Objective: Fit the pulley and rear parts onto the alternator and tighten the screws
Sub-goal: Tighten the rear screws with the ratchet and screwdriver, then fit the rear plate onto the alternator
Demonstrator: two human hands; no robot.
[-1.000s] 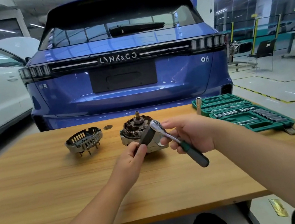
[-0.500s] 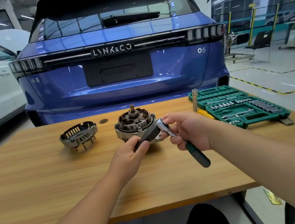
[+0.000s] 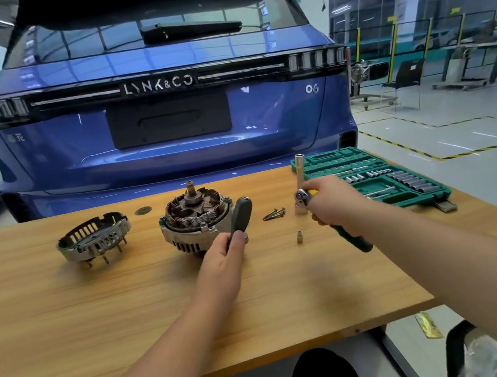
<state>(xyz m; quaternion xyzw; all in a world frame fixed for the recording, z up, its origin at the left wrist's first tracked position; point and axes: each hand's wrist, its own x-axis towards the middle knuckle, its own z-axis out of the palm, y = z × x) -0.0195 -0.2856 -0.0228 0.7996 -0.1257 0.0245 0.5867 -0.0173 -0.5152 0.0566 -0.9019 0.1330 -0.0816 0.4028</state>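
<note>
The left hand (image 3: pixel 223 259) pinches the lower end of a dark grey oval handle (image 3: pixel 239 215), which leans up toward one o'clock against the grey metal alternator with exposed copper windings (image 3: pixel 195 222). The right hand (image 3: pixel 330 198) curls round a green-handled chrome ratchet (image 3: pixel 350 236), its head beside an upright silver socket extension (image 3: pixel 299 186). At nine o'clock from that hand lie small dark screws (image 3: pixel 274 213); at seven o'clock, a small silver bit (image 3: pixel 299 237). At nine o'clock from the alternator sits the slotted metal rear cover (image 3: pixel 94 237). A green socket case (image 3: pixel 371 176) lies at three o'clock on the wooden table (image 3: pixel 96 314).
</note>
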